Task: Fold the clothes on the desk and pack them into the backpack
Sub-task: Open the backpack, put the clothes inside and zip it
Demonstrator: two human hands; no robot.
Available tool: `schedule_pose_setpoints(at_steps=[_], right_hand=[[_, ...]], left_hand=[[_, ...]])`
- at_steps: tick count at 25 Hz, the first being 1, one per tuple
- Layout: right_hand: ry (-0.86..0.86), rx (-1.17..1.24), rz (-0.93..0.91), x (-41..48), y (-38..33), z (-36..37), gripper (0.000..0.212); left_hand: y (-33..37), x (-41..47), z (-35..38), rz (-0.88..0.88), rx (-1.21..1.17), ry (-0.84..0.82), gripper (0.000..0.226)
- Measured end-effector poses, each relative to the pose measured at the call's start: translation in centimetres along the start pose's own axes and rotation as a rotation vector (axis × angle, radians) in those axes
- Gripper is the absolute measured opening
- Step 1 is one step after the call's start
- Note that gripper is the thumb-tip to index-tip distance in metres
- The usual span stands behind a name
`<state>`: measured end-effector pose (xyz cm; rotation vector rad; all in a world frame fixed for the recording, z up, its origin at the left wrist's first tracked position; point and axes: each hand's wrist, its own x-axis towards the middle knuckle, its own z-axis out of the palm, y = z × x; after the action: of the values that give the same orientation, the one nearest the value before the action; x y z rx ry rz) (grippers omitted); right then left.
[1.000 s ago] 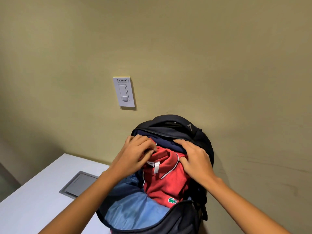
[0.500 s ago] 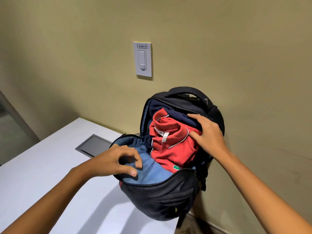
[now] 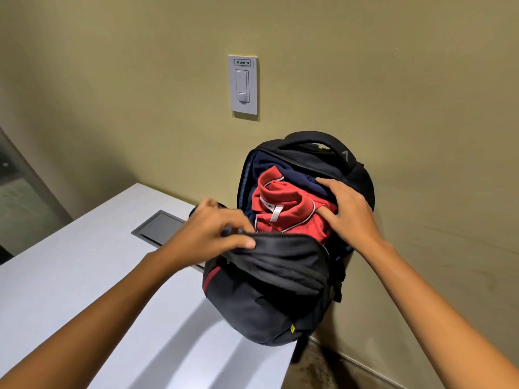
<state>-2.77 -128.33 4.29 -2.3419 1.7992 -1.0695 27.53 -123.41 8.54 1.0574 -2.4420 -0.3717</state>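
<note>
Packing looks close to finished. The black backpack (image 3: 280, 299) stands on the far corner of the white bench (image 3: 70, 276), leaning against the wall (image 3: 421, 94) below a light switch (image 3: 243, 84), and its main compartment is unzipped. Inside it a folded red polo shirt (image 3: 286, 209) lies collar-up on top of a navy garment (image 3: 280, 167), both within the zip line. The right hand (image 3: 345, 209) lies flat with spread fingers on the shirt's right side and the navy cloth, thumb dug into the red fabric, pressing the pile down rather than gripping it. The left hand (image 3: 216, 234), somewhat blurred, has its fingers curled over the upper edge of the front flap (image 3: 283, 248) with the thumb on the outside, holding the flap up over the lower half of the opening. The folding and loading therefore seem done for these two pieces. What appears left is to bring the flap fully up and zip it. A grey cable hatch (image 3: 161, 227) sits in the bench beside the bag. Whether more clothes wait outside the view cannot be told.
</note>
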Motion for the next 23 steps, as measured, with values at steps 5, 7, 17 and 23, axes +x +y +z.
schedule_pose_setpoints(at_steps=[5, 7, 17, 23], right_hand=[[-0.012, 0.007, -0.033, -0.4, 0.1, -0.3, 0.058], [-0.004, 0.055, -0.054, -0.7, 0.5, -0.5, 0.053], [0.504, 0.368, 0.349, -8.2, 1.2, 1.3, 0.023], [0.373, 0.459, 0.689, -9.7, 1.4, 7.0, 0.031]], left_hand=[[1.6, 6.9, 1.3, 0.029, 0.125, 0.387, 0.01], [2.1, 9.5, 1.8, -0.007, 0.117, 0.443, 0.002], [2.4, 14.9, 3.5, -0.112, 0.08, 0.489, 0.006], [2.0, 15.6, 3.8, -0.086, 0.079, 0.451, 0.005]])
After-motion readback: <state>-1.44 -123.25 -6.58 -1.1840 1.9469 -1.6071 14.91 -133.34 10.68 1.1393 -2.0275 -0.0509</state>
